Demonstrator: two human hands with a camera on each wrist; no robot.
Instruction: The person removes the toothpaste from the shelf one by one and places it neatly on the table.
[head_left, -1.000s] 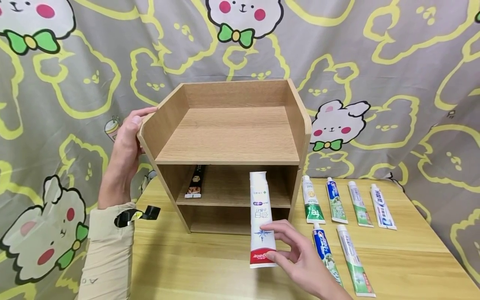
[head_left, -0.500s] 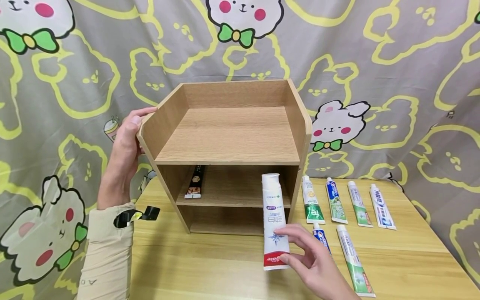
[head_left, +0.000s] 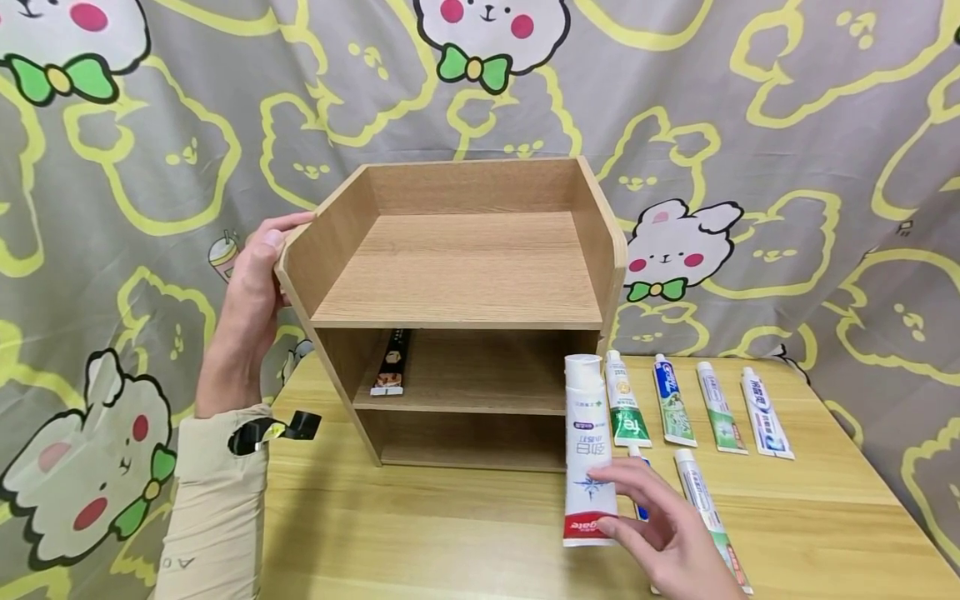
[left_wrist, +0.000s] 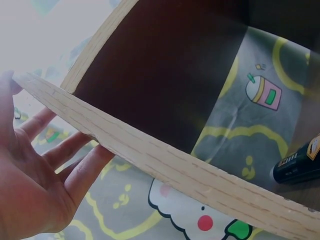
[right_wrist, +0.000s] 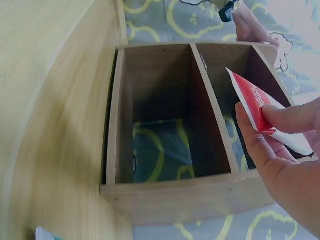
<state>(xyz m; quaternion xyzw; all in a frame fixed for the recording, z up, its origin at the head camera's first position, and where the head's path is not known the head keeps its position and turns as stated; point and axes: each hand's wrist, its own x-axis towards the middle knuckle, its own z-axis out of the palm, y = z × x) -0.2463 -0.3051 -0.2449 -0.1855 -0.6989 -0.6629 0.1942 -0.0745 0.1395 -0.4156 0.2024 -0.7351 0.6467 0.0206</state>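
A white toothpaste tube (head_left: 587, 442) with a red crimped end is pinched between thumb and fingers of my right hand (head_left: 671, 533), cap pointing away. It hovers in front of the right side of the wooden shelf unit (head_left: 457, 267). In the right wrist view, its red end shows between the fingertips. My left hand (head_left: 255, 279) rests against the unit's left side panel, near the upper front corner. Spread, fairly straight fingers touch that panel's outside in the left wrist view. On the middle shelf, at the left, lies a black toothpaste tube (head_left: 392, 362).
Several more toothpaste tubes lie right of the unit on the wooden table (head_left: 390, 533): a green-and-white one (head_left: 626, 404), a blue-and-green one (head_left: 673, 400) and others. My right hand partly covers a front blue tube (head_left: 640, 508). A patterned curtain (head_left: 810, 150) hangs behind.
My right hand has carried the white toothpaste tube rightward, from before the shelf openings to the unit's right edge. The left hand and the unit have stayed put.
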